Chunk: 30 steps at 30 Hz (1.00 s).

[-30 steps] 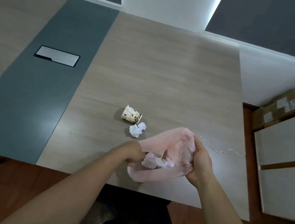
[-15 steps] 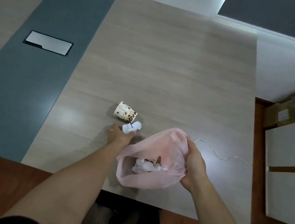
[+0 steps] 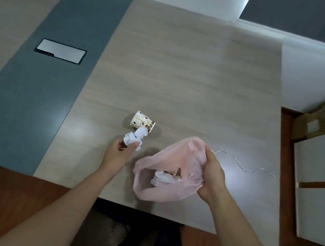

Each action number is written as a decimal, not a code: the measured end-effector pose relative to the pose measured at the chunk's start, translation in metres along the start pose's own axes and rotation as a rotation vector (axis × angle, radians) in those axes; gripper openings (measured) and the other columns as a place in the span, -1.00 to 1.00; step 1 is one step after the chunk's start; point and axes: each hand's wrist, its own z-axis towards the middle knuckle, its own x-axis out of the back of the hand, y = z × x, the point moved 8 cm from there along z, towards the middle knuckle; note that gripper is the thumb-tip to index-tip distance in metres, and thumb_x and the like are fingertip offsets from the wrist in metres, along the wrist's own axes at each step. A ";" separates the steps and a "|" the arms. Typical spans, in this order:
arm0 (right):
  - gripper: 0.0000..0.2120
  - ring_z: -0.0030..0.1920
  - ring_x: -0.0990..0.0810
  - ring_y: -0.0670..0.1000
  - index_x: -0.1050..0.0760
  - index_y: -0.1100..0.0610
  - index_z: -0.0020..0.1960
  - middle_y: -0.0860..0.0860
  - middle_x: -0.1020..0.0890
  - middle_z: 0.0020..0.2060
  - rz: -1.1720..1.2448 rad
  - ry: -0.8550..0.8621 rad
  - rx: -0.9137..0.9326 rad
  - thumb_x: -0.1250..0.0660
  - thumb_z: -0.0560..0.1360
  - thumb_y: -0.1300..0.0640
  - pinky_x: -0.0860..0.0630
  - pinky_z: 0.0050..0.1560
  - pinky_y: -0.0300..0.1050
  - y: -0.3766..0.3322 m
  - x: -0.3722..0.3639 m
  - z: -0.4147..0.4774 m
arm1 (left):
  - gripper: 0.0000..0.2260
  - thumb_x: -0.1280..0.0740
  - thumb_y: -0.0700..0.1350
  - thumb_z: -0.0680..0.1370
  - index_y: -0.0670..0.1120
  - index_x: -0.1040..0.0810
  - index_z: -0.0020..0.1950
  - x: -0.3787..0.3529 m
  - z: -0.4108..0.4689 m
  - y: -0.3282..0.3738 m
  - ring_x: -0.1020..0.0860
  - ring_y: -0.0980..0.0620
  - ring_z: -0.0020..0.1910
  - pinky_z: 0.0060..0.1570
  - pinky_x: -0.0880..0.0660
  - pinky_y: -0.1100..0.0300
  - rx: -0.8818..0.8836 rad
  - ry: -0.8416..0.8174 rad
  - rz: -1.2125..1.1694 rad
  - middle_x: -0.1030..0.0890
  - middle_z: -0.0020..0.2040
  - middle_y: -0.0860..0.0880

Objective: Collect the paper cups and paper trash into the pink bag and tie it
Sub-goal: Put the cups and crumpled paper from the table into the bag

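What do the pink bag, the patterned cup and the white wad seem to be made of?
The pink bag: probably thin plastic film, translucent, softly creased. The patterned cup: likely printed paper, matte, brown-spotted. The white wad: crumpled paper or tissue, irregular folds.

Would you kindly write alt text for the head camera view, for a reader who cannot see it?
A person's left hand pinches a crumpled white paper ball beside a pink bag that the right hand holds open on a wooden table. The bag already holds paper trash; a paper cup lies on its side nearby.
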 end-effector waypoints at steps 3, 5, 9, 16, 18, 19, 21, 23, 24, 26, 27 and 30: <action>-0.50 0.19 -0.77 0.29 -0.67 0.23 0.33 0.21 -0.79 0.13 -0.030 0.025 0.030 -0.49 0.63 -0.17 -0.65 0.32 0.33 0.010 -0.008 -0.022 | -0.64 -0.53 0.16 0.56 -0.02 -0.68 0.24 -0.011 -0.035 0.013 -0.68 -0.01 -0.04 -0.08 -0.53 0.07 -0.023 -0.295 -0.088 -0.77 0.10 -0.11; -0.51 0.20 -0.77 0.29 -0.70 0.21 0.28 0.21 -0.79 0.13 -0.057 0.035 0.045 -0.48 0.62 -0.19 -0.64 0.34 0.33 0.021 -0.014 -0.037 | -0.68 -0.51 0.04 0.61 -0.09 -0.67 0.30 -0.026 -0.060 0.013 -0.64 -0.01 -0.03 -0.10 -0.52 0.08 -0.005 -0.502 -0.067 -0.74 0.13 -0.19; -0.49 0.01 -0.71 0.26 -0.75 0.18 0.24 0.13 -0.78 -0.01 -0.066 -0.009 0.071 -0.49 0.59 -0.24 -0.62 -0.09 0.00 0.034 -0.034 -0.071 | -0.75 -0.50 -0.02 0.63 -0.13 -0.68 0.24 -0.052 -0.089 0.011 -0.65 0.05 -0.14 -0.22 -0.52 0.21 -0.013 -0.658 0.166 -0.74 -0.03 -0.03; -0.59 -0.40 -0.38 0.05 -0.76 0.07 0.27 0.11 -0.60 -0.22 -0.019 -0.089 0.150 -0.47 0.63 -0.21 -0.25 -0.51 -0.20 0.018 -0.049 -0.103 | -0.67 -0.44 0.21 0.58 -0.06 -0.58 -0.09 -0.089 -0.091 0.020 -0.73 -0.10 -0.14 -0.23 -0.54 0.10 -0.068 -0.573 0.630 -0.73 -0.11 -0.10; -0.60 -0.33 -0.34 0.07 -0.77 0.02 0.27 0.10 -0.63 -0.18 -0.008 -0.126 0.180 -0.49 0.61 -0.23 -0.27 -0.42 -0.15 0.011 -0.051 -0.103 | -0.51 -0.35 0.33 0.59 -0.12 -0.65 0.07 -0.090 -0.085 0.026 -0.72 -0.18 0.03 -0.08 -0.50 0.03 -0.096 -0.479 0.811 -0.76 0.02 -0.16; -0.59 -0.30 -0.36 0.09 -0.77 0.02 0.27 0.12 -0.67 -0.11 -0.011 -0.140 0.193 -0.50 0.59 -0.24 -0.29 -0.35 -0.12 0.007 -0.052 -0.104 | -0.44 -0.32 0.36 0.60 -0.14 -0.67 0.15 -0.089 -0.083 0.030 -0.70 -0.20 0.10 -0.04 -0.46 0.05 -0.115 -0.431 0.855 -0.76 0.08 -0.17; -0.56 -0.28 -0.48 0.12 -0.76 0.07 0.28 0.12 -0.72 -0.03 -0.004 -0.149 0.199 -0.50 0.59 -0.22 -0.36 -0.31 -0.10 -0.001 -0.052 -0.101 | -0.40 -0.28 0.40 0.61 -0.13 -0.68 0.20 -0.083 -0.083 0.036 -0.68 -0.20 0.14 -0.04 -0.42 0.09 -0.135 -0.381 0.835 -0.75 0.13 -0.18; -0.59 -0.28 -0.67 0.12 -0.76 0.13 0.26 0.10 -0.78 -0.09 0.005 -0.153 0.186 -0.47 0.64 -0.17 -0.53 -0.37 -0.14 -0.005 -0.053 -0.100 | -0.39 -0.25 0.43 0.61 -0.11 -0.68 0.14 -0.077 -0.084 0.037 -0.71 -0.19 0.03 -0.09 -0.52 0.07 -0.121 -0.420 0.828 -0.75 0.04 -0.18; -0.61 -0.33 -0.70 0.08 -0.75 0.16 0.24 0.08 -0.77 -0.19 0.016 -0.145 0.171 -0.45 0.66 -0.14 -0.56 -0.43 -0.16 -0.006 -0.054 -0.101 | -0.40 -0.25 0.44 0.61 -0.10 -0.66 0.07 -0.071 -0.083 0.036 -0.73 -0.18 -0.06 -0.11 -0.59 0.03 -0.093 -0.454 0.827 -0.75 -0.03 -0.18; -0.65 -0.47 -0.64 -0.01 -0.74 0.16 0.16 0.02 -0.69 -0.38 0.029 -0.137 0.147 -0.42 0.68 -0.13 -0.52 -0.51 -0.21 -0.003 -0.053 -0.090 | -0.47 -0.30 0.35 0.61 -0.13 -0.64 -0.07 -0.054 -0.074 0.040 -0.76 -0.16 -0.12 -0.10 -0.66 0.00 -0.065 -0.482 0.776 -0.75 -0.13 -0.14; -0.66 -0.46 -0.64 -0.02 -0.74 0.14 0.13 0.03 -0.69 -0.36 0.038 -0.140 0.143 -0.42 0.68 -0.14 -0.54 -0.48 -0.19 -0.001 -0.055 -0.086 | -0.53 -0.33 0.25 0.60 -0.18 -0.66 -0.07 -0.042 -0.066 0.045 -0.76 -0.14 -0.12 -0.11 -0.66 0.02 -0.070 -0.457 0.722 -0.77 -0.11 -0.13; -0.57 -0.15 -0.76 0.13 -0.74 0.16 0.24 0.14 -0.77 -0.04 0.076 -0.121 0.120 -0.47 0.63 -0.18 -0.73 -0.11 0.05 0.010 -0.060 -0.074 | -0.76 -0.33 -0.06 0.62 -0.18 -0.72 -0.04 -0.002 -0.041 0.062 -0.70 -0.09 -0.23 -0.25 -0.59 0.16 -0.050 -0.313 0.473 -0.79 -0.09 -0.13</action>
